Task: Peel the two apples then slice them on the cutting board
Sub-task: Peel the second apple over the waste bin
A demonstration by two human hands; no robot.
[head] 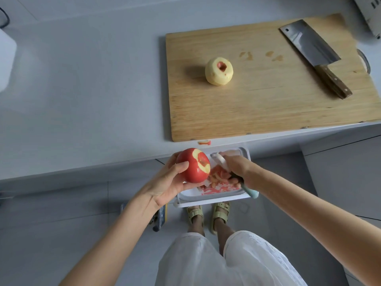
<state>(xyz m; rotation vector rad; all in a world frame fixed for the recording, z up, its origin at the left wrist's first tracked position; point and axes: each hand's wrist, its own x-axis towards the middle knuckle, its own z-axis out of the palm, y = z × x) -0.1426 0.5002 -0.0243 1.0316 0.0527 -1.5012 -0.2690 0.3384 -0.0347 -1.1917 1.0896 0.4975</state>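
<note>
Left hand [165, 182] gripping red apple [192, 165], right hand [237, 168] holding peeler [221, 162], peel-filled bin [214, 193] below

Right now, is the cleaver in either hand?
No, the cleaver lies untouched on the cutting board, while the left hand holds the partly peeled apple and the right hand grips the peeler.

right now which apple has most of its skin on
The red apple in the left hand: mostly skin, with one peeled patch near its top. The pale apple on the board shows red only in its stem hollow.
</note>
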